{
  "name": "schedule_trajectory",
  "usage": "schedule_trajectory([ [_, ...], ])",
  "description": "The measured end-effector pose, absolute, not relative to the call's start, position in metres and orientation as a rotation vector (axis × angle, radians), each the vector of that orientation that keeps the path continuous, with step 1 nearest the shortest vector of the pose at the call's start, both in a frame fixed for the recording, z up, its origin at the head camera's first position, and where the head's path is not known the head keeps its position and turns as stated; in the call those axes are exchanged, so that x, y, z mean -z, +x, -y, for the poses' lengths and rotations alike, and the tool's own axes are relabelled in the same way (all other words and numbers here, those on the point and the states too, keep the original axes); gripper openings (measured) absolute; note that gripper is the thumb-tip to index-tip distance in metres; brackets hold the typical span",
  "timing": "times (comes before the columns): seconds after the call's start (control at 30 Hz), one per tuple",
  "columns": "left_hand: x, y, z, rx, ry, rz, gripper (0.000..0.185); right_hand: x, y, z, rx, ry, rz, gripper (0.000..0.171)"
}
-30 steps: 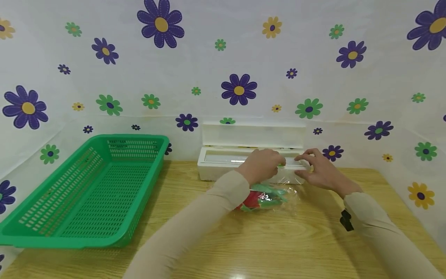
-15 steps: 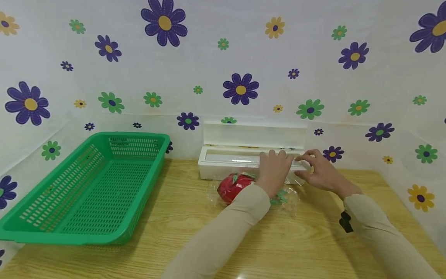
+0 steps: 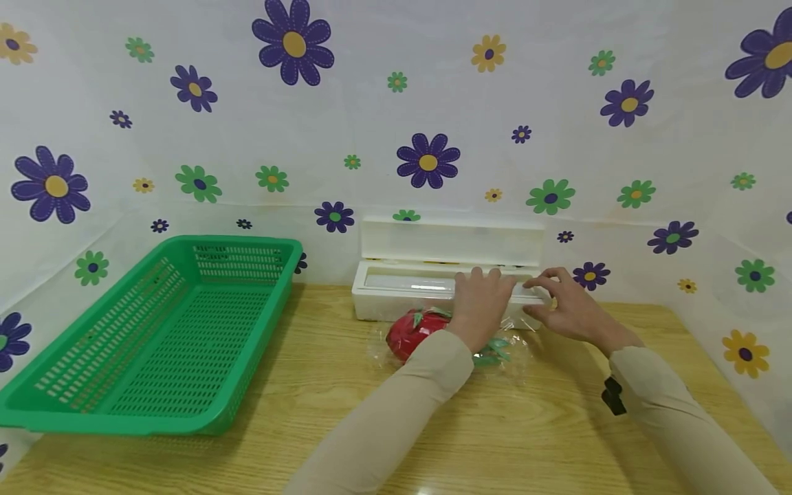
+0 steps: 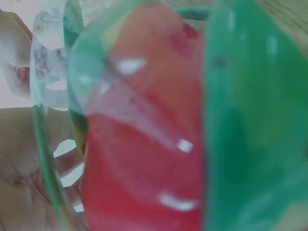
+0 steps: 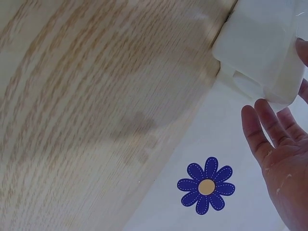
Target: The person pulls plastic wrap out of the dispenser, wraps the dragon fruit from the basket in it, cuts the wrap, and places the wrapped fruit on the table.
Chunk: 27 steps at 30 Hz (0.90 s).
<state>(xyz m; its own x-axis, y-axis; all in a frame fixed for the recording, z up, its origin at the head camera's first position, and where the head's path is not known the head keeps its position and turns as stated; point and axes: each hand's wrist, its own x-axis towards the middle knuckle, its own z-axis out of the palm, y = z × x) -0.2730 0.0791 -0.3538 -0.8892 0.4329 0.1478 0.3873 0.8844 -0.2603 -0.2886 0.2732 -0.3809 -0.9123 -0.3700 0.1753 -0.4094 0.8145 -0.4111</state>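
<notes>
Resting on the white cling-film dispenser, both the left hand and right hand lie flat-fingered, grasping nothing; the wrapped red toy fruit sits just before it on the wooden bench.

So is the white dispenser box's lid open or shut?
Open: the lid stands upright behind the white dispenser box, baring the roll inside.

a red and green toy fruit under clear film fills the blurred close-up.
</notes>
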Motion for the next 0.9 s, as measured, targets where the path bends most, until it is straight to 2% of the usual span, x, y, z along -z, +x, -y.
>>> schedule_trajectory([
  [0.2,0.355,-0.273,-0.077,-0.304,-0.565,2.879,0.051,0.38,-0.288,-0.273,-0.694,0.616,2.918,0.044],
  [0.5,0.356,-0.273,-0.073,-0.265,-0.548,2.871,0.038,0.38,-0.288,-0.272,-0.695,0.606,2.931,0.045],
  [0.9,0.354,-0.272,-0.068,-0.227,-0.562,2.856,0.039,0.381,-0.288,-0.273,-0.708,0.599,2.929,0.045],
])
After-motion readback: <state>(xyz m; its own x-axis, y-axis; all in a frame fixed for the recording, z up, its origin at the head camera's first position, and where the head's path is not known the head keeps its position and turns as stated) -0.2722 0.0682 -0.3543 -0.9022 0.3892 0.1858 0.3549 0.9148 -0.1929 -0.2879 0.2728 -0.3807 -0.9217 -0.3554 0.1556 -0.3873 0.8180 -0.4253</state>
